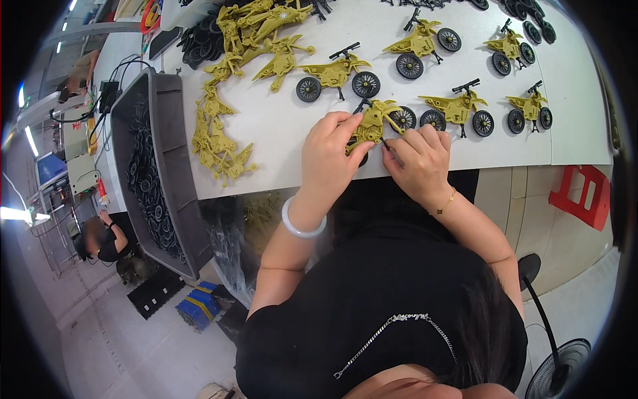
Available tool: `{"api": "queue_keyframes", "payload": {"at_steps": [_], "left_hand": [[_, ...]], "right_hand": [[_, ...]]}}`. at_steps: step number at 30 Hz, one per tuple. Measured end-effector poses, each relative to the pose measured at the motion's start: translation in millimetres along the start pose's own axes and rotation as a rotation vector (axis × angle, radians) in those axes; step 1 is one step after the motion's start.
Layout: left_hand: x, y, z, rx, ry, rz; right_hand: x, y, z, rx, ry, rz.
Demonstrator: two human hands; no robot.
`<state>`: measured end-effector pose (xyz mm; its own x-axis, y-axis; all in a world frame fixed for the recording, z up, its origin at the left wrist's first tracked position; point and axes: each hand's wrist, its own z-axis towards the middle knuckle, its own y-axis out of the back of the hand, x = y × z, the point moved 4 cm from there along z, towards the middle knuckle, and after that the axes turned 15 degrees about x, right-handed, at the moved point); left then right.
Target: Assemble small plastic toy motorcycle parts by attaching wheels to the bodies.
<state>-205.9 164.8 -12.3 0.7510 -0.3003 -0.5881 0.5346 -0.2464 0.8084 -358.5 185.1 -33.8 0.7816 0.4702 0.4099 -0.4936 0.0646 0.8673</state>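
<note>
In the head view, both arms reach over the desk's [266, 149] near edge, the left hand [330, 151] and right hand [421, 163] close together. A grey bin [188, 166] by the left edge holds many black wheels [149, 183]. The left grip pinches a yellow toy bike [373, 121] near the near edge's middle; the right fingers curl beside it, but I can't tell what they hold.

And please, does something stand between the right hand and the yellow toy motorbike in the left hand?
Only a slim black piece shows between the right hand and the yellow toy motorbike, at the bike's lower right; I cannot tell whether it is attached. Nothing else visible blocks it.
</note>
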Motion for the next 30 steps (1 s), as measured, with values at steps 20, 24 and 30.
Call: {"api": "queue_keyframes", "payload": {"at_steps": [20,24,30], "left_hand": [[-14.1,-7.5,-19.5,-0.191,0.027,0.210],[-14.8,-9.7,-19.9,-0.215,0.008,0.234],[-13.8,-9.2,-19.5,-0.207,0.027,0.251]], "right_hand": [[-2.5,-5.8,-1.8,0.001,0.076,0.081],[-3.1,-6.1,-2.2,0.012,0.083,0.079],[-2.1,-4.1,-1.6,0.028,0.089,0.086]]}}
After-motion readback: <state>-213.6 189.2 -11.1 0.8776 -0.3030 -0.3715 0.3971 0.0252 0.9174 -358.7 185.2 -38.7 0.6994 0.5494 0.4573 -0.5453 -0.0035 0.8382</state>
